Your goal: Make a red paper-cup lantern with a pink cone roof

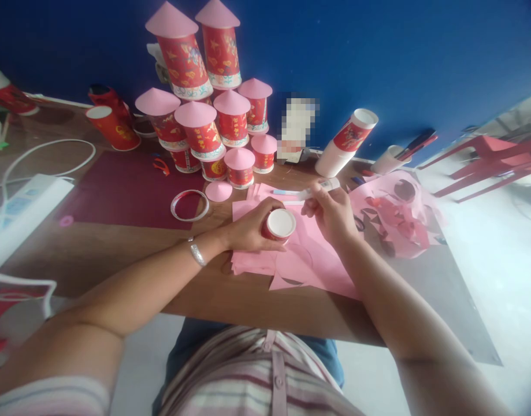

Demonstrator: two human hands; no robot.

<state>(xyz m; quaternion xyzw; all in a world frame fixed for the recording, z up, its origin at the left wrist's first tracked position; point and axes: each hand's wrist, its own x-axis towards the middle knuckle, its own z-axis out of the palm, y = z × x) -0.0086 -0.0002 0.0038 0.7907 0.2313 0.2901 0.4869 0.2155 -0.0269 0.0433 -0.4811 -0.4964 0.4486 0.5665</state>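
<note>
My left hand (259,225) is wrapped round a red paper cup (280,222), its round white end facing up. To the right, my right hand (330,211) pinches a slim white tube-like thing (332,184) with faint markings; its exact kind is unclear. A small gap separates this hand from the cup. Under both hands lie pink paper sheets (248,263), one with a curved cut-out edge. A flat pink paper cone (219,190) and a roll of tape (189,205) rest left of my left hand.
Several red cups with pink cone roofs (233,118) stand stacked against the blue wall. Stacked paper cups (346,144) and a pen cup (389,160) are at the back right, pink scraps (404,225) in front. At left are a power strip (26,216) and orange-handled scissors (161,166).
</note>
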